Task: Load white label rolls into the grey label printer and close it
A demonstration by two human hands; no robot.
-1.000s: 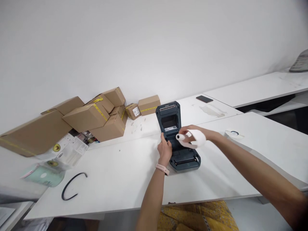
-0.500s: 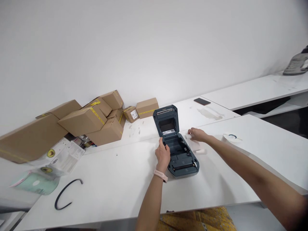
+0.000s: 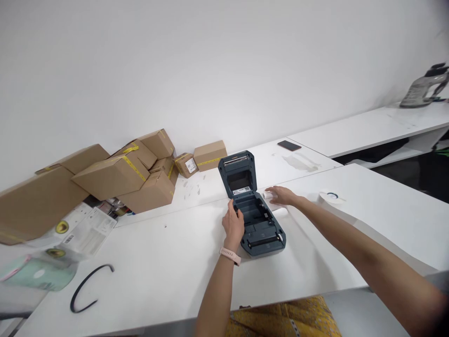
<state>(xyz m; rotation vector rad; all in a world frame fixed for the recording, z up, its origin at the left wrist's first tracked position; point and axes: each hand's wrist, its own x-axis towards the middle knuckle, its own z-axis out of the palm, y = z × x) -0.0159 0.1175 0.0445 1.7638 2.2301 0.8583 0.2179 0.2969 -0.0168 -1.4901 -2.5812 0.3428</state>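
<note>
A dark blue-grey label printer [image 3: 263,243] lies on the white table with its lid raised and its roll bay bare. My left hand [image 3: 233,224] grips its left side near the hinge, thumb and fingers over the edge. Just beyond the printer's right side, my right hand [image 3: 280,195] has its fingers closed on a small white paper roll [image 3: 268,195]. A second white roll [image 3: 279,212] lies close below that hand, beside the printer. Farther right rests a wider white roll of label paper [image 3: 331,196] with a blue core, its strip trailing over the table.
Cardboard boxes [image 3: 108,178] with yellow tape are piled at the back left. A phone [image 3: 289,145] lies behind the printer. A black headband [image 3: 82,290], a mint-green pouch [image 3: 52,274] and clear packaging [image 3: 89,231] lie at left. A large jug [image 3: 419,91] stands at far right.
The whole view has shifted slightly, moving the scene left. My right hand has flattened a little over the small white roll. My left hand keeps its place on the printer.
</note>
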